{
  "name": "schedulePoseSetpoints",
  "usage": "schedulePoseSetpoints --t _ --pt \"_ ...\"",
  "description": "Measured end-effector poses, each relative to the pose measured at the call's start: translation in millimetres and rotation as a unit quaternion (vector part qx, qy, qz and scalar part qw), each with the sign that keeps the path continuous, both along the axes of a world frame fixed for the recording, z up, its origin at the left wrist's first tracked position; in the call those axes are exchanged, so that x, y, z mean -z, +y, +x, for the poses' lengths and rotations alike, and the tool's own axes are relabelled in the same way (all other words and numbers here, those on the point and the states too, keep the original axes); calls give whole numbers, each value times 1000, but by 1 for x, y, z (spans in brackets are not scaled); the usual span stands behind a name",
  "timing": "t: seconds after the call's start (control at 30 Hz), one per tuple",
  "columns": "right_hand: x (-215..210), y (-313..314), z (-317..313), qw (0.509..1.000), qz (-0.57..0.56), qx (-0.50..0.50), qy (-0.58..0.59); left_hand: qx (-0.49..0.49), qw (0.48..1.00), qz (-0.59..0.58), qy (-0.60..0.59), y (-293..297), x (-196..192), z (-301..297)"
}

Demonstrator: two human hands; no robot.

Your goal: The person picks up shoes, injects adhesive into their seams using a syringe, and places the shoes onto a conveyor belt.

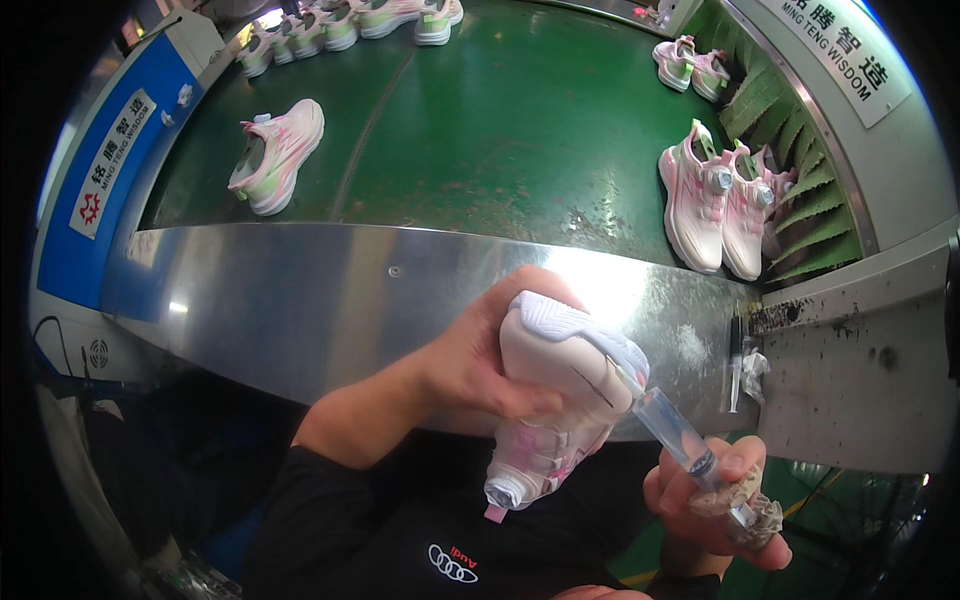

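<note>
I note a green conveyor belt (500,130) running away from me, fronted by a shiny metal counter (330,310) edge. On the belt: one pink-and-white shoe (278,155) lying alone at left; a pair of pink shoes (715,205) at right, touching each other; a smaller pair (690,65) farther back on the right; a row of shoes (350,25) across the far end.

Syringe (672,428) tip hidden behind shoe (560,400); right hand (715,505) fingers glue-crusted; shoes (345,22) cropped at top edge.
</note>
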State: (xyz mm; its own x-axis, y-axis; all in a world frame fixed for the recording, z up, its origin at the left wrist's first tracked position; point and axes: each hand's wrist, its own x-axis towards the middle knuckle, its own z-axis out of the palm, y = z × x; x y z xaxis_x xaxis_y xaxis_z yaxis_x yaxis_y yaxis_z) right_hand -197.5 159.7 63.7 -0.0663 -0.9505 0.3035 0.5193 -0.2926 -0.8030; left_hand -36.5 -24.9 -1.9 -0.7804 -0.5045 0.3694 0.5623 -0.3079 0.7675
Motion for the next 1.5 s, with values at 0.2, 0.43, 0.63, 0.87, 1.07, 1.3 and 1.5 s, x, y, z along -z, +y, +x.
schedulePoseSetpoints --t 0.2,0.43,0.63,0.87,1.07,1.3,1.5 --pt "10 3 -2 1000 -19 13 -17 -34 999 -15 -34 -8 6 1" --pt "21 7 -3 999 23 15 -18 -56 995 -36 -77 -16 8 4" --pt "30 13 -4 998 48 32 -32 -63 992 69 -88 -15 5 4" --pt "48 16 -8 997 49 26 -47 -70 989 109 -76 -15 5 1" --pt "58 24 -8 993 86 23 -73 -74 975 167 -125 -17 8 3" --pt "73 39 -9 994 76 3 -77 -57 964 222 -135 -19 9 -3" --pt "80 47 -10 996 65 -11 -65 -36 973 193 -125 -28 11 -3"
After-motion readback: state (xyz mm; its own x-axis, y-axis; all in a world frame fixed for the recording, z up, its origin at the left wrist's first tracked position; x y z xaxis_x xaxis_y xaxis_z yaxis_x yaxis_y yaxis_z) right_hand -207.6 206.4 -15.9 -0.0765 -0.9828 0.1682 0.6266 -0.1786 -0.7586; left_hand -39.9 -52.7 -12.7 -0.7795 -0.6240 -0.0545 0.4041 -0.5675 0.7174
